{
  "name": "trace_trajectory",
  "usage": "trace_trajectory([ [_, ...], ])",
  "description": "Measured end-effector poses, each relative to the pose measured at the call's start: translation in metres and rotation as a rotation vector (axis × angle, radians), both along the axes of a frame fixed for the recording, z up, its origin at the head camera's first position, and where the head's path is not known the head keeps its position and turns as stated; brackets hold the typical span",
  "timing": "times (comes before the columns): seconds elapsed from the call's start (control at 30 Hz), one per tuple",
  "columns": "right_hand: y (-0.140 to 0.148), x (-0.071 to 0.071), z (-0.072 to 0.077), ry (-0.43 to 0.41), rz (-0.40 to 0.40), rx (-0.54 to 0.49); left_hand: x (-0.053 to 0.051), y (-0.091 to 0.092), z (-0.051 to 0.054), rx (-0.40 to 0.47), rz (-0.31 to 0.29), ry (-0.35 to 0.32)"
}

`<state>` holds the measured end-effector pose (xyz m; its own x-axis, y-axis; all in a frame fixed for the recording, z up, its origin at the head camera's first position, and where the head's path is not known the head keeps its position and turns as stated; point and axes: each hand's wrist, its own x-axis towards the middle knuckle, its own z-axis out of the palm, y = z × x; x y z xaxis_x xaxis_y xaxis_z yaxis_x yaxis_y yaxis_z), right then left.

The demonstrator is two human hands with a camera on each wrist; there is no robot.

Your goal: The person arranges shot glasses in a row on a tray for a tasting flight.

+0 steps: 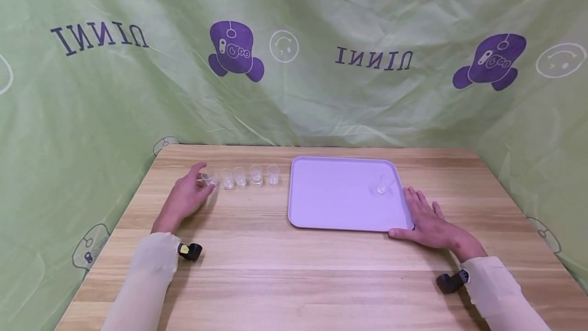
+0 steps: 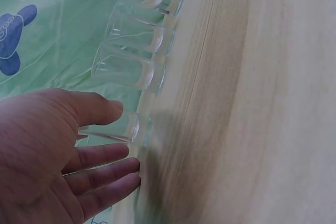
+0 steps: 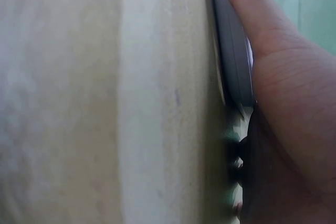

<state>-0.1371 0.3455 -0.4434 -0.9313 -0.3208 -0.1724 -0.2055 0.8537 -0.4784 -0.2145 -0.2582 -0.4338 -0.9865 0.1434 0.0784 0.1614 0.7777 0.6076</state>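
My left hand (image 1: 186, 193) is at the leftmost clear shot glass (image 2: 118, 128), thumb on the near side and fingers around the far side. The three fingers that show plainly in the left wrist view are nearly straight; the index finger is mostly hidden behind the glass. That glass stands on the table at the end of a row of small clear glasses (image 1: 240, 176). My right hand (image 1: 434, 228) rests against the right edge of a lilac tray (image 1: 335, 193), fingers extended along it and thumb at its front corner. One clear glass (image 1: 384, 185) is on the tray, near its right side.
The wooden table (image 1: 294, 275) ends at a green printed curtain (image 1: 294, 111) behind and at the sides. The row's rightmost glass (image 1: 273, 174) stands just left of the tray. A small black wrist camera (image 1: 190, 252) sits at the left cuff, another camera (image 1: 450, 282) at the right.
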Motion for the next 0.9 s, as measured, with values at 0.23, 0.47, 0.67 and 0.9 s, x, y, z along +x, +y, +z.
trace_trajectory([
  [0.23, -0.0001, 0.0009, -0.0004, 0.006, 0.001, -0.002, -0.0013, 0.0029, 0.0005, -0.015, -0.012, 0.033],
  [0.47, -0.0002, 0.001, -0.0004, 0.002, -0.003, -0.001, -0.0014, 0.0051, -0.0013, -0.04, -0.006, 0.012],
  [0.67, -0.0001, 0.0013, -0.0017, 0.001, -0.004, -0.007, -0.001, 0.005, -0.0011, -0.048, -0.013, 0.04],
  [0.9, 0.0007, 0.001, -0.0017, 0.002, -0.003, -0.012, -0.0023, 0.0044, -0.0016, -0.045, -0.019, 0.043],
])
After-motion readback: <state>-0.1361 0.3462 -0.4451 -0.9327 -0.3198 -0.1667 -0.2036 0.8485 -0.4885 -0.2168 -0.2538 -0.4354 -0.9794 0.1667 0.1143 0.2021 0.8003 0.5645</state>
